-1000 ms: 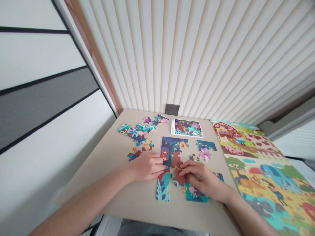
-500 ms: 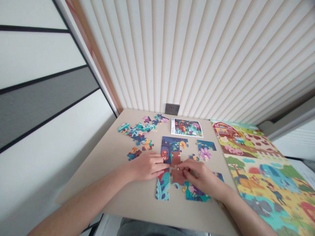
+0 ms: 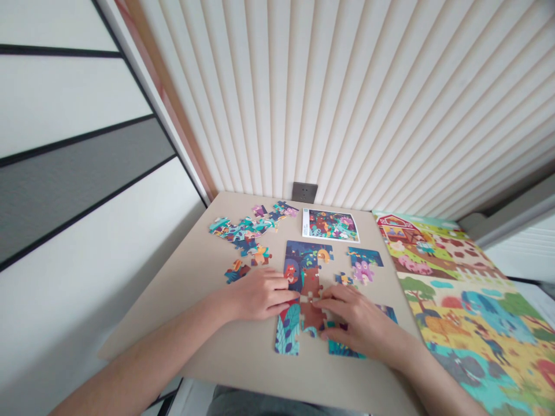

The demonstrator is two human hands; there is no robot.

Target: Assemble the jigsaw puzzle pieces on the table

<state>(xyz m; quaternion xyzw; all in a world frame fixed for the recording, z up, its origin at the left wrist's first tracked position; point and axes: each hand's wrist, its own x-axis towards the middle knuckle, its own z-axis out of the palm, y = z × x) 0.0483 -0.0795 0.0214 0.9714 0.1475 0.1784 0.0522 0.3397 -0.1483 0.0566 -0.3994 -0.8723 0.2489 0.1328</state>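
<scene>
A partly joined puzzle [image 3: 303,251] with a dark blue top and a red animal lies near the middle of the table. My left hand [image 3: 264,293] rests flat over its left edge, fingers stretched out and holding nothing. Below it a teal leaf strip [image 3: 287,332] shows. A brown piece [image 3: 312,316] lies beside that strip, under the fingertips of my right hand [image 3: 353,318]. The right fingers are apart, touching the brown piece's right side. Partly covered by that hand is a teal and purple section [image 3: 342,348].
Loose puzzle pieces [image 3: 245,228] lie in a heap at the back left. A picture card [image 3: 332,225] is at the back. Small joined sections [image 3: 364,257] lie to the right, beside two finished puzzles, a farm [image 3: 425,245] and an animal scene [image 3: 477,335].
My right hand's fingers have spread from a closed pose and uncovered more of the brown piece. My left hand has hardly moved.
</scene>
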